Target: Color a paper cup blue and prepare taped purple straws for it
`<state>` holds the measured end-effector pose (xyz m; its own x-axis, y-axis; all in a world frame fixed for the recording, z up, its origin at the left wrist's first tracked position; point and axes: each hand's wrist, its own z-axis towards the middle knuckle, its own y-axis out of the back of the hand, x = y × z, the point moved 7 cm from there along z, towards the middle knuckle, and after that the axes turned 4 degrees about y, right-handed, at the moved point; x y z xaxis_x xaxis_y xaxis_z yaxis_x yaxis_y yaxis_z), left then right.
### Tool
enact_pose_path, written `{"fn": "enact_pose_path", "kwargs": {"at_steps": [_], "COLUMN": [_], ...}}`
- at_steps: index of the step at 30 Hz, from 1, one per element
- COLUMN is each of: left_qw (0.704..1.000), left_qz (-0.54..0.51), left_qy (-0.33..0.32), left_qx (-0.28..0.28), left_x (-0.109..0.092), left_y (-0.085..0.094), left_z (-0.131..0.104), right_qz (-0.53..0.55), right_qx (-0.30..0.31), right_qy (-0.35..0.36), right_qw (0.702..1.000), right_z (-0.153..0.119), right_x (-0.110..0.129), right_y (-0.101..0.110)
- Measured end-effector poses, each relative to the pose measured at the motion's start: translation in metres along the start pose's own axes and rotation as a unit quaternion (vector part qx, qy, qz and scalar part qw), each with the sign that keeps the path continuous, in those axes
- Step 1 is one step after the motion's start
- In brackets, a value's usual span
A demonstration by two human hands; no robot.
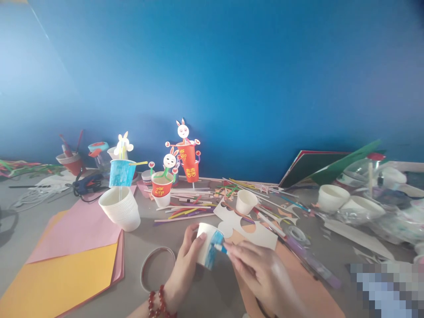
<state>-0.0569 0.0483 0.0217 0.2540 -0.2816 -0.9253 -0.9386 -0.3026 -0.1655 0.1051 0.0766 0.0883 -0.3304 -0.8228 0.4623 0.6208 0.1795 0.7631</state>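
Observation:
A white paper cup, tilted on its side, is in my left hand, thumb on its near wall and fingers behind. Blue colour covers a patch on the cup's right side. My right hand pinches a blue marker, its tip against the blue patch. Just left of my wrist lies a roll of tape. Behind, a blue-coloured cup figure stands over a stack of white cups. Red cup figures with rabbit heads stand nearby.
Pink and yellow paper sheets lie at the left. Loose sticks and pipe cleaners, cut white card and another white cup are scattered behind my hands. Orange paper sits under my right arm. Plastic bags and cups crowd the right.

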Motion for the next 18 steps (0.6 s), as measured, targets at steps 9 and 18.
{"fn": "enact_pose_path", "kwargs": {"at_steps": [9, 18], "left_qw": [1.000, 1.000], "left_qz": [0.022, 0.012], "left_qy": [-0.002, -0.011], "left_qx": [-0.007, 0.008], "left_x": [-0.001, -0.002], "left_y": [0.001, -0.002], "left_z": [0.000, 0.002], "right_qz": [-0.011, -0.031], "right_qx": [-0.046, -0.010], "right_qy": [-0.034, 0.025], "right_qw": [0.998, 0.999], "right_z": [-0.001, -0.001], "right_x": [-0.010, 0.006], "right_y": [0.006, 0.006]}}
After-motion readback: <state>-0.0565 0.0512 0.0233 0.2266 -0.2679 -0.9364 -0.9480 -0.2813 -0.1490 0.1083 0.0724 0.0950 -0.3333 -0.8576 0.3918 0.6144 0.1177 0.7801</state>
